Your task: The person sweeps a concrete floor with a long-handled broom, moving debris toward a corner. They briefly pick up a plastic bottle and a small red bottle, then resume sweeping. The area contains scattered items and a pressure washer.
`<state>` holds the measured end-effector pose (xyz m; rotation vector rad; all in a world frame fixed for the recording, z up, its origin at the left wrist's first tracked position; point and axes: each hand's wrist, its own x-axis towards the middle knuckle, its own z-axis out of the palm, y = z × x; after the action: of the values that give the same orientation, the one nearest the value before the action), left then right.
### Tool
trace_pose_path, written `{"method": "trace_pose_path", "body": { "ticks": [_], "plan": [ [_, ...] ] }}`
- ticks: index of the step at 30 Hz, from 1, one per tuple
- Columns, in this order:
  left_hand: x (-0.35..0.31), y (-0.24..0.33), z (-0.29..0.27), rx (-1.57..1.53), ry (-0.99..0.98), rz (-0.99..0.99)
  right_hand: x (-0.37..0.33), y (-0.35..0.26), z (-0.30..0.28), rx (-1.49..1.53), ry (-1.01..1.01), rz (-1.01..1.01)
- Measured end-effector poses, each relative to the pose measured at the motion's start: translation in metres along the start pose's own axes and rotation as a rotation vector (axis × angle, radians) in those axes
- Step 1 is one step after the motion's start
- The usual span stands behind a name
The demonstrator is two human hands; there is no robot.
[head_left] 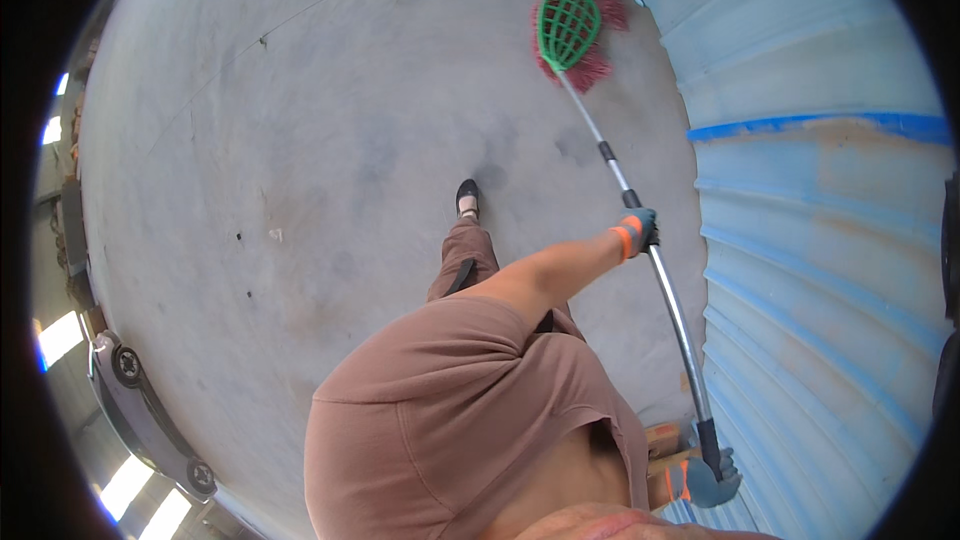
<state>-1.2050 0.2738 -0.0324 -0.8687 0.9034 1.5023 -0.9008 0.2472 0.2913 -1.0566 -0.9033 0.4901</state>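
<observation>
A mop with a long silver pole [678, 325] slants up from the lower right. Its green lattice head [569, 28] lies over red strands [597, 68] spread on the floor near the wall. Partway along the pole, at a black collar, my left hand [641, 229] is wrapped round it. My right hand [708, 481] grips the black end of the handle, low in the view by the wall. Both hands wear grey-blue gloves with orange and grey cuffs. My left arm reaches across in front of me.
A pale blue corrugated wall [800, 230] runs along the right, close to the pole. Grey concrete floor [330, 130] stretches left, with small bits of debris. A car [150, 420] stands at the far left. Brown boxes [662, 438] sit beside my right wrist.
</observation>
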Motion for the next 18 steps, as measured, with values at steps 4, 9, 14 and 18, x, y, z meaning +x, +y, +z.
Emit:
{"method": "trace_pose_path", "body": {
  "ticks": [4,9,14,18],
  "plan": [
    [-0.007,0.112,-0.097,-0.226,-0.059,0.099,-0.1,0.004,0.071,-0.014,-0.031,0.12],
    [-0.021,0.241,-0.219,-0.528,0.111,0.154,-0.215,0.015,0.147,0.028,-0.332,0.455],
    [-0.024,0.335,-0.386,-0.483,0.452,0.262,-0.341,0.039,0.186,0.0,-0.822,0.422],
    [-0.053,0.39,-0.484,-0.582,0.601,0.385,-0.432,0.018,0.22,0.197,-1.013,0.764]
  ]
}}
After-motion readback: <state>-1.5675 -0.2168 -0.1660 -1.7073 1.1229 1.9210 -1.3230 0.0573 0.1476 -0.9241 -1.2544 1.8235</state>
